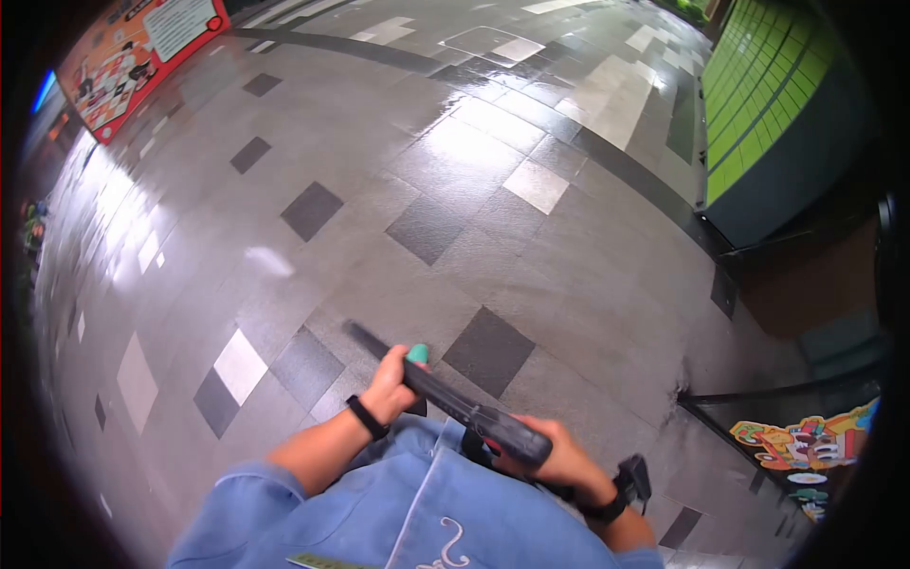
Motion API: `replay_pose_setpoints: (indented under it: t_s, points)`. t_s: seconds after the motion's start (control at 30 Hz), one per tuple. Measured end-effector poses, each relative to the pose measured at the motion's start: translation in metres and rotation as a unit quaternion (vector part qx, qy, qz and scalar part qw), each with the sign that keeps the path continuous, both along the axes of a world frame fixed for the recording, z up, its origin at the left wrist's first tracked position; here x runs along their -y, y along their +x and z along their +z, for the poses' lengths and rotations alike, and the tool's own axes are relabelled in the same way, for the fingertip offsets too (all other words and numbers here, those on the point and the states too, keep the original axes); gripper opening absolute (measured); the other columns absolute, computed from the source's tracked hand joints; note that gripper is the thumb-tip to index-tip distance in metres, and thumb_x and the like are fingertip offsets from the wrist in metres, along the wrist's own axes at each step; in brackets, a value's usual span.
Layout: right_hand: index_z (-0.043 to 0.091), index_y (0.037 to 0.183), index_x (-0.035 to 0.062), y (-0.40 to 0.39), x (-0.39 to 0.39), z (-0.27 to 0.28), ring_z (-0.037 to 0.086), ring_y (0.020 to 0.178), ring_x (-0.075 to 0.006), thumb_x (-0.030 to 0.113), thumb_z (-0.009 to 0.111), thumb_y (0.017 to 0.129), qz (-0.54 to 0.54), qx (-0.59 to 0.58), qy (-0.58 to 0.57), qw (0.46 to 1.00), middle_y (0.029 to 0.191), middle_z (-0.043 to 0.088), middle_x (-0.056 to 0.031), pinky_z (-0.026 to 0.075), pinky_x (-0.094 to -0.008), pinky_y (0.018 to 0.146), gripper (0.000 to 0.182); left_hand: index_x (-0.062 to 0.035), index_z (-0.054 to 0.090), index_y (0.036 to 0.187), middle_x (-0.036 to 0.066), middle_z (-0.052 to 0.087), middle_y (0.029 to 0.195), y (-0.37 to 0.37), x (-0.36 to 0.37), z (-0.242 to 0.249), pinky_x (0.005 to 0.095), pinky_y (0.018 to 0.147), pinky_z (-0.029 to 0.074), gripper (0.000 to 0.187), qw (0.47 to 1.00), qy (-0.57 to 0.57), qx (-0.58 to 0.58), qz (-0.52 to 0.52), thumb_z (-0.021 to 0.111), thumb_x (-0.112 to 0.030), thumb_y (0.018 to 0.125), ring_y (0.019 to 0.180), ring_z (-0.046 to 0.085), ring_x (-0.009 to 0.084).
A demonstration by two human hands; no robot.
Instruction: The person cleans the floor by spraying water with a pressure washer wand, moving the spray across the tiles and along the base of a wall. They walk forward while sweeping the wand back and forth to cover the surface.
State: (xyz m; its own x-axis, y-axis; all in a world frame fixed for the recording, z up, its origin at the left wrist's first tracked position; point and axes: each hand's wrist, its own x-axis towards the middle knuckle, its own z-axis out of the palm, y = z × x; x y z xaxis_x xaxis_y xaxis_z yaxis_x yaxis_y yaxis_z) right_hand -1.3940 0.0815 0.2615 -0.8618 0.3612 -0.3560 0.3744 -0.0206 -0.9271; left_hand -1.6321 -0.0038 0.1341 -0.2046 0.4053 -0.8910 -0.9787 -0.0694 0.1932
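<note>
A long black gun-shaped tool [455, 403] lies slantwise in front of my body, its thin tip pointing up and left over the floor. My left hand [389, 384] is closed around its front part, beside a small green piece [418, 354] whose kind I cannot make out. At the thick rear end, my right hand [561, 457] is closed on the tool, with most of its fingers hidden beneath. Black bands circle both wrists, and a black device [633, 479] sits by the right one. The exact kind of tool does not show.
Grey tiled floor [370, 256] with dark and pale squares stretches ahead, shiny and wet-looking in places. A red-edged poster board [156, 57] stands at upper left. On the right are a green-panelled wall [768, 85] and a colourful sign [806, 441] near a dark frame.
</note>
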Motion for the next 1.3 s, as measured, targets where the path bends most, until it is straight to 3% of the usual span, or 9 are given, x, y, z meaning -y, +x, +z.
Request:
replay_pose_setpoints:
  t_s: [0.13,0.37,0.57,0.63,0.73,0.8,1.0,1.27,1.3]
  points:
    - [0.049,0.113,0.0048,-0.014,0.035,-0.007,0.056,0.082,-0.0117,0.015,0.071,0.064,-0.26,0.054,0.022,0.964,0.09,0.061,-0.0082,0.043,-0.0252,0.074,0.055,-0.0027,0.038,0.099,0.012,0.045,0.076,0.008,-0.117,-0.042,0.0397,0.058,0.048,0.037,0.968,0.078,0.034,-0.236,0.058,-0.021,0.074,0.061,0.05,0.0227]
    - [0.048,0.114,0.0047,-0.051,0.035,-0.015,0.056,0.083,-0.0125,0.014,0.071,0.064,-0.418,0.196,0.217,0.86,0.091,0.061,-0.0088,0.043,-0.0256,0.075,0.056,-0.0095,0.042,0.07,0.004,0.045,0.06,0.066,-0.223,-0.021,0.0291,0.045,0.043,0.022,0.877,0.218,0.175,-0.391,0.06,-0.021,0.074,0.05,0.047,0.0148]
    - [0.048,0.115,0.0047,-0.122,0.003,-0.006,0.057,0.084,-0.0131,0.014,0.071,0.064,-0.312,0.125,0.107,0.936,0.092,0.061,-0.0093,0.043,-0.0259,0.075,0.056,-0.0088,0.04,0.067,0.002,0.041,0.059,-0.057,-0.192,-0.037,0.0281,0.048,0.042,0.022,0.919,0.168,0.216,-0.282,0.058,-0.018,0.074,0.051,0.044,0.0125]
    - [0.048,0.115,0.0046,-0.148,-0.012,-0.011,0.057,0.084,-0.0134,0.014,0.07,0.064,-0.233,0.079,0.041,0.968,0.092,0.061,-0.0095,0.043,-0.026,0.075,0.057,-0.0051,0.038,0.084,0.008,0.043,0.068,-0.114,-0.153,-0.07,0.0366,0.057,0.047,0.027,0.953,0.137,0.164,-0.214,0.058,-0.02,0.074,0.058,0.047,0.0193]
    - [0.048,0.115,0.0046,-0.189,-0.043,-0.015,0.057,0.084,-0.0136,0.013,0.07,0.064,-0.155,0.042,-0.012,0.987,0.093,0.061,-0.0096,0.043,-0.0261,0.076,0.057,-0.003,0.037,0.087,0.012,0.045,0.069,-0.183,-0.091,-0.029,0.0399,0.06,0.045,0.028,0.994,0.027,0.076,-0.078,0.054,-0.021,0.074,0.063,0.048,0.0235]
    - [0.049,0.114,0.0021,-0.221,-0.079,-0.014,0.053,0.09,-0.0112,0.012,0.069,0.067,0.028,0.004,-0.03,0.999,0.097,0.059,-0.0055,0.04,-0.0251,0.079,0.052,-0.0014,0.039,0.085,0.013,0.046,0.069,-0.21,-0.058,-0.031,0.0429,0.065,0.044,0.029,0.998,-0.044,0.034,-0.027,0.053,-0.023,0.074,0.064,0.048,0.0249]
    - [0.053,0.108,0.0034,-0.252,-0.108,-0.018,0.053,0.08,-0.0075,0.011,0.073,0.063,0.033,0.003,-0.053,0.998,0.09,0.061,-0.0032,0.042,-0.0212,0.073,0.049,-0.0022,0.04,0.085,0.013,0.046,0.07,-0.241,-0.075,-0.027,0.0425,0.061,0.045,0.024,0.996,-0.081,0.026,0.033,0.051,-0.021,0.076,0.063,0.048,0.0255]
    - [0.049,0.107,0.0023,-0.197,-0.067,0.0,0.06,0.07,-0.0155,0.019,0.073,0.061,-0.305,0.138,0.088,0.938,0.077,0.06,-0.0086,0.046,-0.0266,0.065,0.055,-0.0057,0.037,0.103,0.013,0.047,0.079,-0.116,-0.279,-0.061,0.0363,0.056,0.048,0.039,0.921,0.086,0.069,-0.373,0.058,-0.022,0.074,0.063,0.052,0.0227]
    - [0.048,0.108,0.0022,-0.197,-0.063,0.012,0.06,0.069,-0.0163,0.02,0.073,0.061,-0.37,0.166,0.142,0.903,0.076,0.06,-0.0096,0.046,-0.027,0.063,0.056,-0.007,0.039,0.09,0.009,0.047,0.072,-0.086,-0.295,-0.049,0.0341,0.05,0.047,0.03,0.907,0.111,0.076,-0.399,0.059,-0.022,0.074,0.057,0.051,0.0198]
